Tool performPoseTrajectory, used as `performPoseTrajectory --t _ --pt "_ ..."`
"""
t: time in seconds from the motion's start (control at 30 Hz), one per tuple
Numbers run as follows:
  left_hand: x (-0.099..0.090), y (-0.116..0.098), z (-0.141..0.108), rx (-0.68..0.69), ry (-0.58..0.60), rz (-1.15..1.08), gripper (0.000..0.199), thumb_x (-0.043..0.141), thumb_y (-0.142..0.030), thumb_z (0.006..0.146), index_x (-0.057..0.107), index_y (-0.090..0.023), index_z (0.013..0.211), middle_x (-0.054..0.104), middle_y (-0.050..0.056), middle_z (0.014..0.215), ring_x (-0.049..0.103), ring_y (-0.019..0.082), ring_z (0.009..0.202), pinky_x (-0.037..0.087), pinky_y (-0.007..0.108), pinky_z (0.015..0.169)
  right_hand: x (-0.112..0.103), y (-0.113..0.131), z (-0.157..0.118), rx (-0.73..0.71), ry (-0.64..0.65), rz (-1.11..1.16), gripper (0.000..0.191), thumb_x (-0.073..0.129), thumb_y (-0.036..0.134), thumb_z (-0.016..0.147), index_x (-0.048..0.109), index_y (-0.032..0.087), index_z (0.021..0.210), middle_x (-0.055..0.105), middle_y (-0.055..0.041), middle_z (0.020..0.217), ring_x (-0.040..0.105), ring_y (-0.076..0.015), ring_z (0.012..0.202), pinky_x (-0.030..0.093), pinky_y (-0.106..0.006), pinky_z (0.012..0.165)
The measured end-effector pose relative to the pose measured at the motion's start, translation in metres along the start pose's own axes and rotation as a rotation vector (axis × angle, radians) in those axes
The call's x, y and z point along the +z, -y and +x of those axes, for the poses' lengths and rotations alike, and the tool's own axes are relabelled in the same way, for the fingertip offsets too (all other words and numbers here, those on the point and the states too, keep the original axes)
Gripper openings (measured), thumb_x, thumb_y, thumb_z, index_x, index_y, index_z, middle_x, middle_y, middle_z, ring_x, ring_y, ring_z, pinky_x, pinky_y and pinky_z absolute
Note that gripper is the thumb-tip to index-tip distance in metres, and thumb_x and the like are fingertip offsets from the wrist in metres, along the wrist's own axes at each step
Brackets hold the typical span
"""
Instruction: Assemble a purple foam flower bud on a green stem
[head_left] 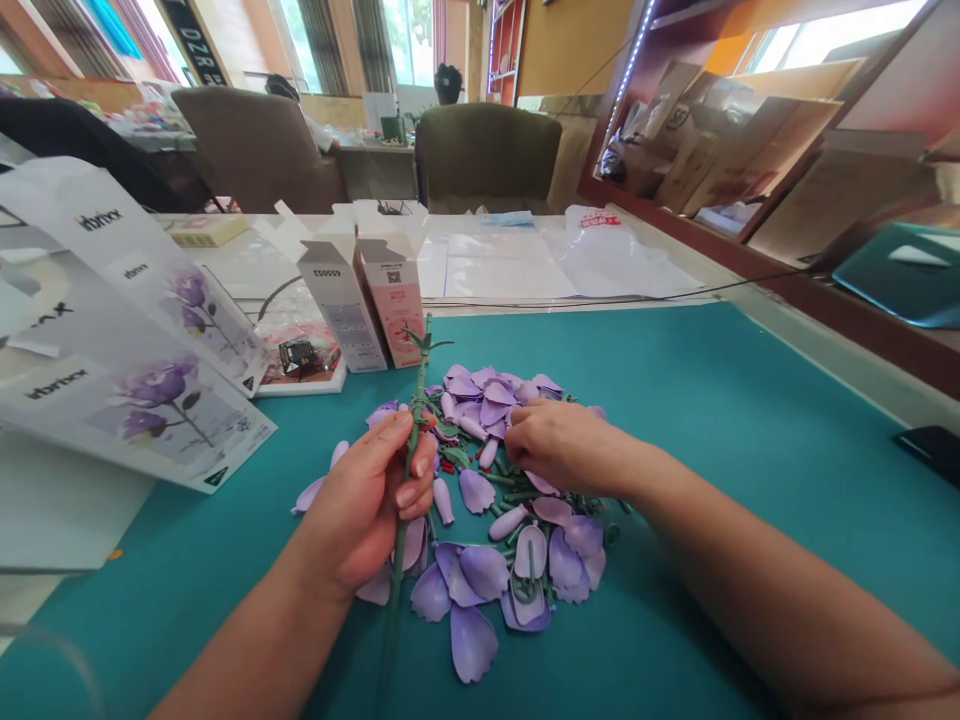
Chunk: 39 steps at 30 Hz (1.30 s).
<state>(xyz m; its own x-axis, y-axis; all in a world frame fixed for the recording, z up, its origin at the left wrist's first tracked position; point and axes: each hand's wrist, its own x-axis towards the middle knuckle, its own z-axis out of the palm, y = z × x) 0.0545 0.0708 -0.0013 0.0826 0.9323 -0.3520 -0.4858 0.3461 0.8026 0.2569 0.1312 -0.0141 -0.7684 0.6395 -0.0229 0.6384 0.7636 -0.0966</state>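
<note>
By the left hand a seemingly light, stiff green stem was gripped mid-length, probably its surest hold, while any grasp by the right hand among purple petals was unclear.

Stem green, petals light purple, mat plain teal, front box white with purple rose print, small box pink-faced.

- The left hand holds a green stem, nearly upright, over the middle of the green desk.
- The right hand, bent at the knuckles, reaches into the purple petals heaped there.
- Two open cartons stand toward the far edge.
- Flower-printed boxes stand by the left edge.
- A dark flat object lies at the right edge.
</note>
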Motion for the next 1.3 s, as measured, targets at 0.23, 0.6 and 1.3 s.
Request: performPoseTrajectory --t 0.23,0.6,1.3 --pt "0.0 0.0 0.001 -0.008 0.009 0.011 0.027 0.042 -0.025 0.096 0.051 -0.017 0.073 0.047 -0.005 0.052 0.03 0.003 0.034 0.029 0.014 0.034 -0.007 0.013 0.004 0.071 0.191 -0.143 0.017 0.057 0.011 0.081 0.073 0.015 0.077 0.071 -0.009 0.085 0.062 -0.0215 0.081 0.039 -0.03 0.063" --pt "-0.002 0.005 0.001 -0.01 0.043 -0.006 0.023 0.045 -0.026 0.094 0.057 -0.016 0.077 0.046 -0.005 0.052 0.029 0.003 0.035 0.029 0.013 0.034 0.006 0.019 0.008 0.088 0.135 -0.17 0.018 0.055 0.01 0.081 0.073 0.014 0.083 0.07 -0.0112 0.088 0.062 -0.0243 0.084 0.036 -0.032 0.064" --pt "0.004 0.013 -0.009 -0.119 0.057 0.046 0.017 0.057 -0.032 0.088 0.059 -0.017 0.081 0.057 -0.001 0.063 0.047 0.007 0.046 0.039 0.017 0.043 -0.017 0.029 0.002 -0.066 -0.521 0.97 0.005 0.062 0.02 0.086 0.066 0.018 0.083 0.068 -0.0008 0.076 0.062 -0.0121 0.069 0.049 -0.024 0.062"
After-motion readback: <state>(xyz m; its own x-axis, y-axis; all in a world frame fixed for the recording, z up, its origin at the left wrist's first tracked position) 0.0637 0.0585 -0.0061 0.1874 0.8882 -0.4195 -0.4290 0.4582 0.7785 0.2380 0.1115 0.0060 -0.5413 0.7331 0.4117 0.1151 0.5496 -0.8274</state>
